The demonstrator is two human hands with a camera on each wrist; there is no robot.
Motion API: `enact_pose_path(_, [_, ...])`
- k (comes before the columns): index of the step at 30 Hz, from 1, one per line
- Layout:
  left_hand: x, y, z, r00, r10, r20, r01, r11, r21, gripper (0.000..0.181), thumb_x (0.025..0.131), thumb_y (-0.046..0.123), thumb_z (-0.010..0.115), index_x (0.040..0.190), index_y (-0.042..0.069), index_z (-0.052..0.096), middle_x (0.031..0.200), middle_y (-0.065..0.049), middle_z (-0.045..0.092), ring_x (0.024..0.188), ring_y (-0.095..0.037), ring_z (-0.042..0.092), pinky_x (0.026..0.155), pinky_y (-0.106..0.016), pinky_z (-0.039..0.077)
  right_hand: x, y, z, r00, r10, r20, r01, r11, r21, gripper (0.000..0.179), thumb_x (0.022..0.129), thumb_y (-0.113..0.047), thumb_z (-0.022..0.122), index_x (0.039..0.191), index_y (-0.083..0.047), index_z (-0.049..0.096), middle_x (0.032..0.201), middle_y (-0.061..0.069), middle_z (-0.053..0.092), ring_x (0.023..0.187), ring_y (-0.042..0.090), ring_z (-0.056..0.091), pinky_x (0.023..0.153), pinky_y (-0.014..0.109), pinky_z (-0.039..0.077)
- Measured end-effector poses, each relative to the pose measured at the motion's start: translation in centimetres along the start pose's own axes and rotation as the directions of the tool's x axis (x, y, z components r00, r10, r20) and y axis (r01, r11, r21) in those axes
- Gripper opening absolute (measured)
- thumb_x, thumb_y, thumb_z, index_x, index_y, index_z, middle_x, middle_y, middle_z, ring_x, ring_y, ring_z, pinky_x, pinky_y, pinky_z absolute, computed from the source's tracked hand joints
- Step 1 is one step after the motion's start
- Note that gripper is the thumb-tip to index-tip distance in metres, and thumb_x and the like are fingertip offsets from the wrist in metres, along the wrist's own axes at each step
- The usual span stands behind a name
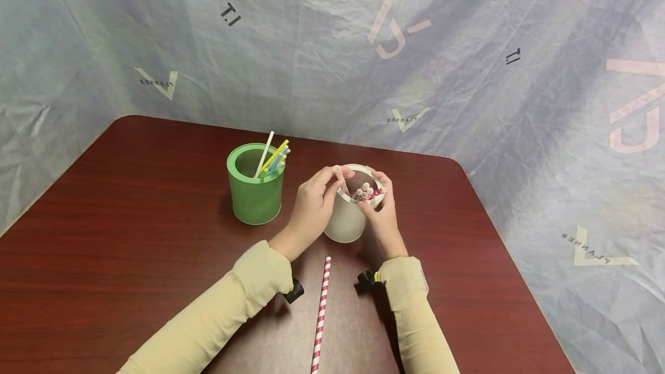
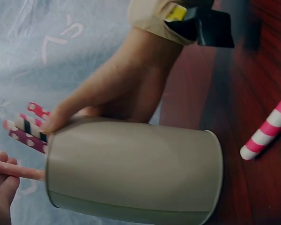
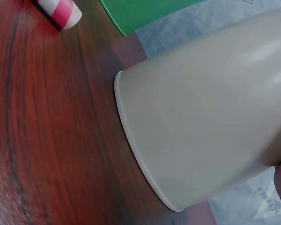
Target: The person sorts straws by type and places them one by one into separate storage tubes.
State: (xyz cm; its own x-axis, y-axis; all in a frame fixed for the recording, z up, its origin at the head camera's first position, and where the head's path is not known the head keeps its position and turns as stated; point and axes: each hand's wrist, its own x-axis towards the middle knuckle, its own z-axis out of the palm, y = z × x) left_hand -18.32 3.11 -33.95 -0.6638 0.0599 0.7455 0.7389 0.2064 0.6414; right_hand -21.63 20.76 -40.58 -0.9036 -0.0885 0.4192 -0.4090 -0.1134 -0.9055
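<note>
A white can (image 1: 345,221) stands on the table, its mouth facing up, with several patterned paper straws (image 1: 366,190) leaning inside. In the left wrist view their tops show pink and dark patterns, some with dots. My left hand (image 1: 314,195) pinches a pale pink straw (image 2: 22,171) whose lower end is inside the can's rim. On the can's right side, my right hand (image 1: 385,215) grips the rim with the thumb in front and fingers behind. A red-and-white striped straw (image 1: 322,310) lies on the table between my forearms.
To the left of the white can stands a green can (image 1: 256,204) holding several white, yellow and blue straws (image 1: 274,157). The dark red wooden table (image 1: 130,235) ends at a grey printed cloth (image 1: 301,74) behind and at the sides.
</note>
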Motion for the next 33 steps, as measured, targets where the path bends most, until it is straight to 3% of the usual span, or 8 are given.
enact_pose_path(7, [-0.2, -1.1, 0.7, 0.996, -0.060, 0.059, 0.056, 0.996, 0.071, 0.015, 0.093, 0.001, 0.058, 0.106, -0.001, 0.066, 0.106, -0.013, 0.072, 0.103, -0.023, 0.069, 0.086, -0.033, 0.055, 0.1, 0.0, 0.0, 1.000, -0.001, 0.003, 0.001, 1.000, 0.008, 0.066, 0.080, -0.001, 0.060, 0.139, -0.006, 0.031, 0.143, 0.001, 0.041, 0.117, 0.008, 0.051, 0.093, 0.017, 0.047])
enact_pose_path(18, [-0.4, -1.2, 0.8, 0.994, -0.094, 0.064, 0.083, 0.983, 0.166, 0.022, 0.093, 0.006, 0.062, 0.113, 0.002, 0.067, 0.100, -0.010, 0.070, 0.081, -0.019, 0.062, 0.068, -0.029, 0.051, 0.0, -0.1, 0.1, 1.000, -0.002, 0.006, 0.002, 1.000, -0.011, 0.067, 0.080, -0.003, 0.061, 0.140, -0.009, 0.031, 0.144, 0.001, 0.039, 0.115, 0.009, 0.052, 0.092, 0.017, 0.048])
enact_pose_path(26, [-1.0, -0.5, 0.3, 0.997, -0.074, 0.030, 0.070, 0.992, 0.101, 0.025, 0.091, 0.005, 0.064, 0.115, 0.002, 0.066, 0.110, -0.011, 0.071, 0.097, -0.026, 0.068, 0.083, -0.037, 0.055, -0.1, -0.1, -0.1, 1.000, -0.007, 0.013, 0.007, 1.000, -0.012, 0.066, 0.082, -0.006, 0.064, 0.139, -0.011, 0.032, 0.145, 0.002, 0.039, 0.114, 0.008, 0.053, 0.092, 0.018, 0.049])
enact_pose_path(33, [-2.0, 0.4, -0.7, 0.998, -0.070, 0.001, 0.070, 0.997, 0.025, 0.028, 0.090, 0.001, 0.064, 0.118, 0.002, 0.065, 0.115, -0.011, 0.069, 0.109, -0.024, 0.067, 0.093, -0.033, 0.053, -0.1, -0.2, 0.0, 1.000, 0.005, 0.007, -0.005, 1.000, -0.002, 0.066, 0.082, -0.005, 0.063, 0.139, -0.011, 0.032, 0.145, 0.001, 0.039, 0.116, 0.009, 0.052, 0.092, 0.017, 0.048])
